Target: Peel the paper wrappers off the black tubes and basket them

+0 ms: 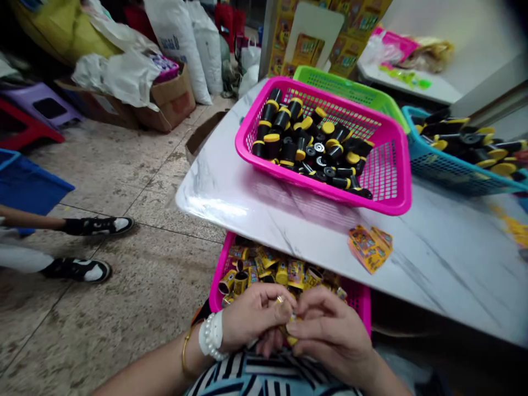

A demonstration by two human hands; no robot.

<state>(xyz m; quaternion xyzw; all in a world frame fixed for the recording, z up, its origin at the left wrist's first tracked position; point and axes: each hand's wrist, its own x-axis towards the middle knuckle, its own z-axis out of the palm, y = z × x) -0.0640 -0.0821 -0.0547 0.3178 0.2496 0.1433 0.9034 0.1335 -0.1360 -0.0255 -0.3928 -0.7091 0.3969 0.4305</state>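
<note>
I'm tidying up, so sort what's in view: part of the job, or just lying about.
Likely the job: held yellow piece; lower pink basket of yellow tubes; probably upper pink basket.

Likely lying about: blue crate; purple stool; white sacks.

On table (264, 204): main basket (405, 184), capped cylinders (271, 146) inside; second basket (350, 89) behind; third basket (445, 166), right; loose cards (368, 248), front right. Below table's near edge: lower basket (365, 308), tubes (295, 272) inside. Floor (165, 264), left: cartons (175, 104), sacks (177, 47) behind.

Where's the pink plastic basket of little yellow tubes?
In the head view, that basket sits low centre, below the white marbled tabletop, behind the left hand and right hand.
</note>
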